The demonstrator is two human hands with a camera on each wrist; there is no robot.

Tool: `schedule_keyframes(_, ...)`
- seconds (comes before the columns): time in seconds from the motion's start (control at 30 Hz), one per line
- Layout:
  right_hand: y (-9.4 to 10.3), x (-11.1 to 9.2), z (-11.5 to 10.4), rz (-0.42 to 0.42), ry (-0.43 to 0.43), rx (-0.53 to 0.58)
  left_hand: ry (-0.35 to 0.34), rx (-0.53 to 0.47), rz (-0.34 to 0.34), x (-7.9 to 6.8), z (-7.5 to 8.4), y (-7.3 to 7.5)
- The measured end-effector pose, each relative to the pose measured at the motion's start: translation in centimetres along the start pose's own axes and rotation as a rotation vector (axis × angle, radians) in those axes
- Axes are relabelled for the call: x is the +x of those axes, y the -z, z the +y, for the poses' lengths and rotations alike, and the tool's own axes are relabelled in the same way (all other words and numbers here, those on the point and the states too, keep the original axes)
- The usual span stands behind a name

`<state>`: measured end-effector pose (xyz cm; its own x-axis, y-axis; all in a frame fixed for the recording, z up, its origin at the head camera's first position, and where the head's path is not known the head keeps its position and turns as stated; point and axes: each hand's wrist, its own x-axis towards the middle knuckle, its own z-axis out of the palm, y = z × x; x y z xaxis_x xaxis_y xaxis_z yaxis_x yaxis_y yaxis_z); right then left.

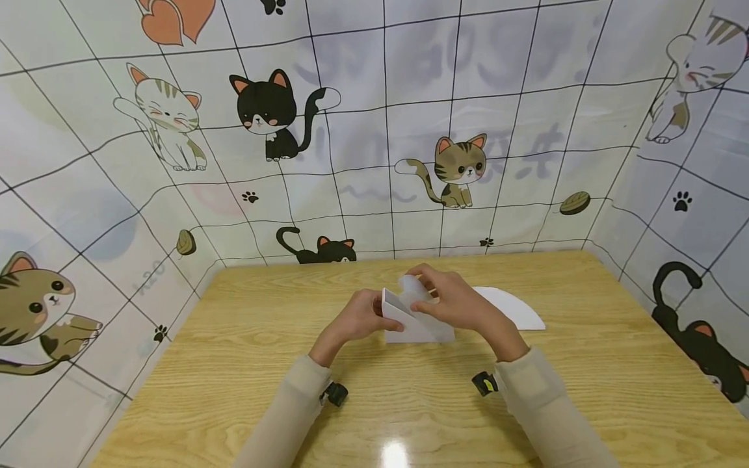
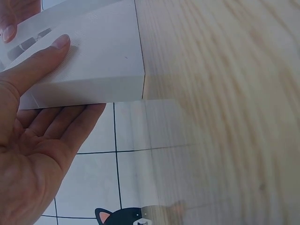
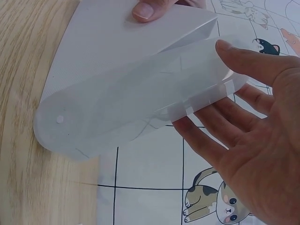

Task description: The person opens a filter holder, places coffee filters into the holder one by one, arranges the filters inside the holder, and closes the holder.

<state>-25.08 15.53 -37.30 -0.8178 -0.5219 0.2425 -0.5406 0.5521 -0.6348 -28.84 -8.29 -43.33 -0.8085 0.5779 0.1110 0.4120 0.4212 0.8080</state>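
A white wedge-shaped case (image 1: 418, 333) stands on its edge on the table. My left hand (image 1: 364, 316) grips its left end, thumb on the near face and fingers behind, as the left wrist view also shows. A translucent plastic strip (image 3: 126, 89) with rounded ends lies along the case's slanting side; a small round pivot (image 3: 59, 119) sits at its low end. My right hand (image 1: 455, 300) holds the strip's upper end, thumb on one face and fingers along its notched far edge. A gap shows between strip and case near the top.
A flat white fan-shaped piece (image 1: 515, 308) lies on the wooden table (image 1: 246, 390) behind my right wrist. Cat-printed wall sheets (image 1: 363, 130) rise at the table's back and sides.
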Motion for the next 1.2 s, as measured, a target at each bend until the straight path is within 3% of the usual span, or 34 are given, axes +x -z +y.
schedule_keyframes(1.2,1.4,-0.5,0.3,-0.019,-0.041,0.032,0.001,-0.022,-0.014,0.0,0.2,0.0)
